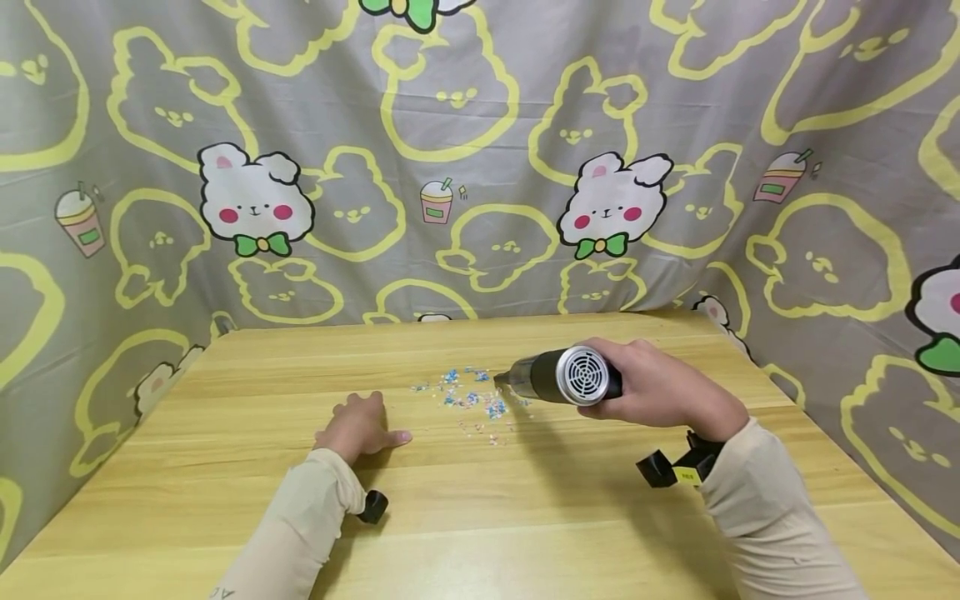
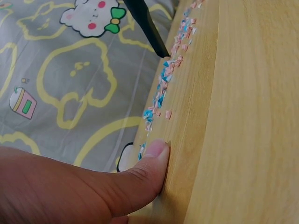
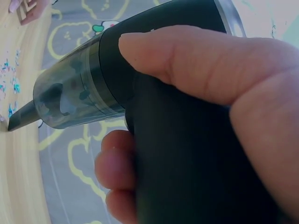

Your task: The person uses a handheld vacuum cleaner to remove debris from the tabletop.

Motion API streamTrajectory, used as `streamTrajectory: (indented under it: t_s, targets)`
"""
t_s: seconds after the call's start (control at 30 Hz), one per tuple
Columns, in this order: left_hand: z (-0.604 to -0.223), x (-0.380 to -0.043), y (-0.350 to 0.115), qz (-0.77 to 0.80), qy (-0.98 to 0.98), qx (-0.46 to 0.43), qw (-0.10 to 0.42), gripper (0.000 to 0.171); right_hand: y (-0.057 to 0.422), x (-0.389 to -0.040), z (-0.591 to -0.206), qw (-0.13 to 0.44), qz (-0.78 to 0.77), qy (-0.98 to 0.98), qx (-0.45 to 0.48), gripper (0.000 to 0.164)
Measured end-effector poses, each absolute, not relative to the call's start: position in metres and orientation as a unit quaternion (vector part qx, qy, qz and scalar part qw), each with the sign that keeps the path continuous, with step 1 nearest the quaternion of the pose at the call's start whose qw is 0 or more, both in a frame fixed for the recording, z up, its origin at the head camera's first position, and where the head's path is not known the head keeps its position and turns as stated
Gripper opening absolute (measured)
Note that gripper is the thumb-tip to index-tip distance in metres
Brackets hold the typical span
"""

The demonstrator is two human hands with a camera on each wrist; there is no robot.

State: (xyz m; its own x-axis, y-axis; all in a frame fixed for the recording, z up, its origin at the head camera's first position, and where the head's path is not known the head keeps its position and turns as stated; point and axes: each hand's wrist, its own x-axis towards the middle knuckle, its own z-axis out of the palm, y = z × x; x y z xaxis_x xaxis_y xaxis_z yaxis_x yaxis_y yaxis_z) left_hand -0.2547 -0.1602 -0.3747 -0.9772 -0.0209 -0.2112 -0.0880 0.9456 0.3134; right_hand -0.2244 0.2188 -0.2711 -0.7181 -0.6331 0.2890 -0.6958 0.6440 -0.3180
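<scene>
My right hand (image 1: 648, 383) grips the black handle of a handheld vacuum cleaner (image 1: 551, 375), fingers wrapped round it and thumb along the body in the right wrist view. The vacuum has a clear dust chamber (image 3: 70, 95), a silver vented end and a narrow black nozzle (image 3: 24, 115). Its tip is down at the table among small blue, pink and white paper scraps (image 1: 472, 398). My left hand (image 1: 360, 427) rests on the table left of the scraps, holding nothing. In the left wrist view its thumb (image 2: 149, 163) lies beside the nearest scraps.
The scraps are scattered over the middle of a light wooden table (image 1: 465, 517). A grey curtain (image 1: 480, 250) with rabbit and yellow outline prints hangs behind the table and along both sides. Small black devices (image 1: 372, 506) are strapped at both wrists.
</scene>
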Motion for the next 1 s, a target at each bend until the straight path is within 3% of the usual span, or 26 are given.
streamTrajectory:
  t_s: [0.4,1.0]
  targets:
    - [-0.373,-0.2538,-0.1599,0.163,0.981,-0.027,0.1,0.081,0.2171,-0.225,-0.273,0.08,0.211,-0.902,0.367,0.056]
    - [-0.374,-0.2521,-0.1595,0.163,0.982,-0.026,0.092,0.085,0.2165,-0.2298,-0.2783,0.08,0.221,-0.9,0.368,0.039]
